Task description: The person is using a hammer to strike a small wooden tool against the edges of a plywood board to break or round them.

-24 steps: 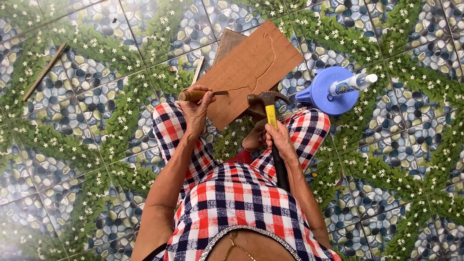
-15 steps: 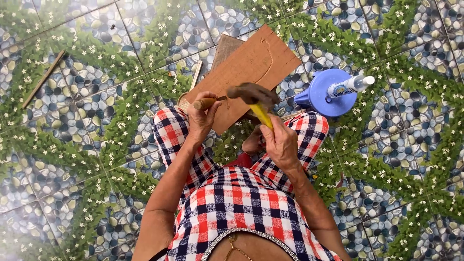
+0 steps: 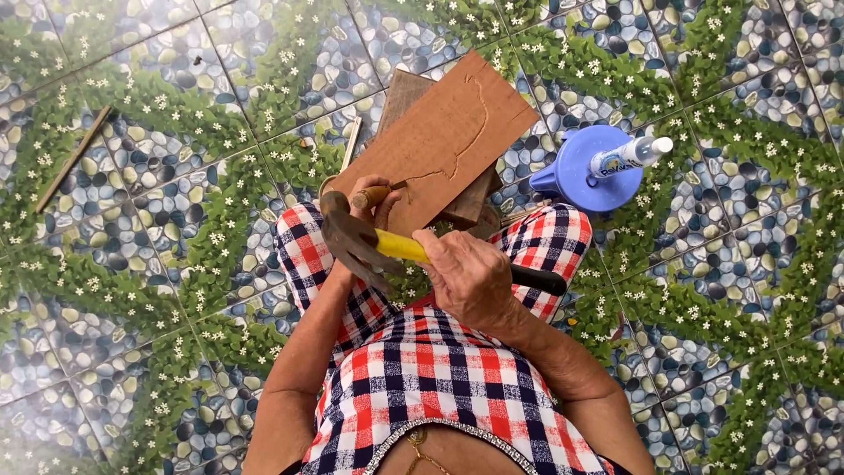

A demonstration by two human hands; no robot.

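The right hand (image 3: 470,280) gripped a claw hammer (image 3: 369,242) by its yellow handle. Its head hid most of the left hand (image 3: 380,200), which closed on a wooden-handled chisel (image 3: 376,193) at the near edge of the board (image 3: 437,145); the blade was hard to make out.

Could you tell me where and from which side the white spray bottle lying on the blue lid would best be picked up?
Grip the spray bottle around its middle, coming from above. It lies on its side across the round blue lid, cap pointing right, so the fingers can close across its narrow body.
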